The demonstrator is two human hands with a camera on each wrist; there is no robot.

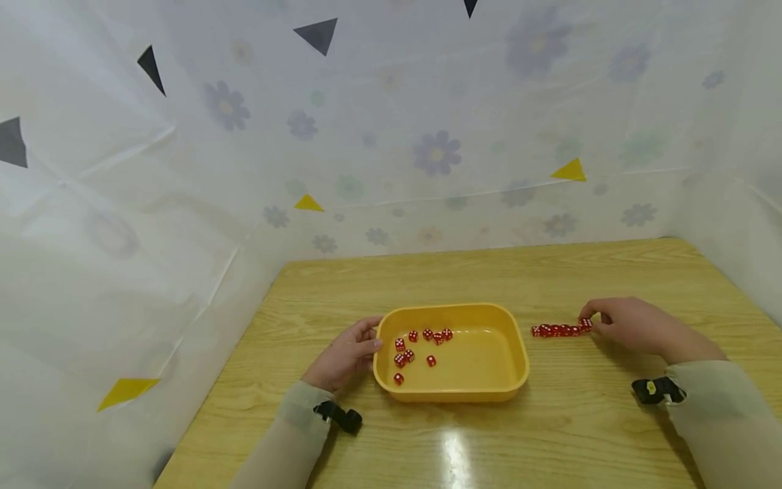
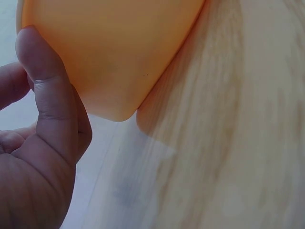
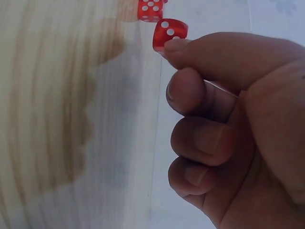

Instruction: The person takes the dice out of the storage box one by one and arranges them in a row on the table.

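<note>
A yellow tray [image 1: 516, 353] stands mid-table with several red dice [image 1: 421, 346] scattered in its left half. My left hand [image 1: 371, 334] holds the tray's left wall; in the left wrist view the thumb [image 2: 47, 90] presses on the tray's outer side [image 2: 119, 47]. To the right of the tray, a row of red dice [image 1: 559, 331] lies on the table. My right hand [image 1: 595, 322] pinches the red die [image 1: 586, 324] at the row's right end. In the right wrist view that die [image 3: 170, 31] sits at my fingertips, just behind its neighbour [image 3: 150, 10], and my other fingers [image 3: 190, 93] are curled.
The wooden table [image 1: 489, 272] is walled at the back and both sides by white flowered sheeting [image 1: 427, 149]. Bare wood lies in front of and behind the tray. Black wrist straps [image 1: 656, 390] show on both sleeves.
</note>
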